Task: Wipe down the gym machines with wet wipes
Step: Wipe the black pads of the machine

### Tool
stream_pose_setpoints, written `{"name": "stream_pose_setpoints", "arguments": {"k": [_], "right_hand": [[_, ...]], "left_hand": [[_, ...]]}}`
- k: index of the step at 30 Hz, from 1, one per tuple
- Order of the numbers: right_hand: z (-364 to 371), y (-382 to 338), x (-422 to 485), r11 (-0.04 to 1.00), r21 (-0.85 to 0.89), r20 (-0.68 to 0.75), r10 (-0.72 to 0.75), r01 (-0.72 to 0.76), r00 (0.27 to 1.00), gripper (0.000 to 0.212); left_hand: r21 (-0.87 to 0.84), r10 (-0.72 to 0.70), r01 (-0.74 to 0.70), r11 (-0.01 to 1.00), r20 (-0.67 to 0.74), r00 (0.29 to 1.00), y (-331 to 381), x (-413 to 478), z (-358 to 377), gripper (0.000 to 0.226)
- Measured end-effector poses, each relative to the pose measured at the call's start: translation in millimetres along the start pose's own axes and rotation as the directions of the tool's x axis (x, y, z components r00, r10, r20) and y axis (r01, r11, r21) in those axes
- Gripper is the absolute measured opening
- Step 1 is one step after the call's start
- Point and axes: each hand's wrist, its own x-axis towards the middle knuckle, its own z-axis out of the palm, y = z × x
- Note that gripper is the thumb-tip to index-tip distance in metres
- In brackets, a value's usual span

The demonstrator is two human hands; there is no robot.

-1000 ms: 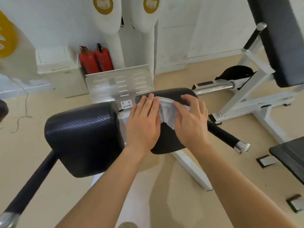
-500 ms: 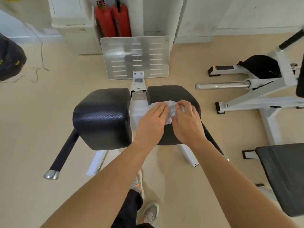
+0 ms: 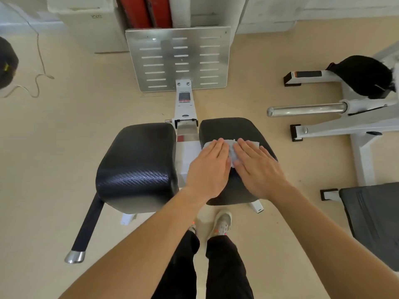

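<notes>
1. The wet wipe [image 3: 232, 150] lies spread flat on top of the right black pad [image 3: 228, 130].
2. The left hand [image 3: 208, 169] and right hand [image 3: 258, 169] press it, fingers straight, side by side.
3. The left black pad [image 3: 138, 167] sits just beside, a metal footplate [image 3: 177, 59] beyond.

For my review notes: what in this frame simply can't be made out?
Head view:
wet wipe: mostly covered by left hand and right hand.
red cylinders: tops cut off by top edge.
frame sticker: too small to read.
dark bench: cut by right edge.
</notes>
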Motion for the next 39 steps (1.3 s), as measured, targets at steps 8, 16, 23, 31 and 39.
{"name": "stream_pose_setpoints", "arguments": {"k": [8, 16, 23, 31, 39], "right_hand": [[-19.7, 20.1, 25.1, 0.997, 0.013, 0.21, -0.073, 0.072, 0.975, 0.057], [-25.4, 38.5, 38.2, 0.988, 0.018, 0.256, -0.15, 0.15, 0.955, 0.06], [-22.1, 51.9, 92.2, 0.991, 0.079, 0.34, -0.129, 0.108, 0.931, 0.06], [-30.6, 58.8, 73.8, 0.975, 0.058, 0.35, -0.22, 0.214, 0.911, 0.057], [-19.5, 45.0, 170.8, 0.977, 0.02, 0.409, -0.202, 0.212, 0.89, 0.057]], "left_hand": [[-0.032, -0.016, 0.025, 0.999, 0.257, 0.966, -7.2, 5.8, -16.8, 0.056], [-0.154, -0.055, 0.128, 0.98, 0.408, 0.911, -17.0, 41.9, -10.6, 0.054], [-0.146, -0.038, 0.149, 0.978, 0.577, 0.816, -39.8, 98.1, 4.4, 0.055], [-0.297, -0.06, 0.25, 0.922, 0.527, 0.848, -37.5, 64.6, -11.5, 0.053], [-0.271, -0.158, 0.364, 0.891, 0.567, 0.808, -83.0, 126.5, 29.0, 0.052]]}}
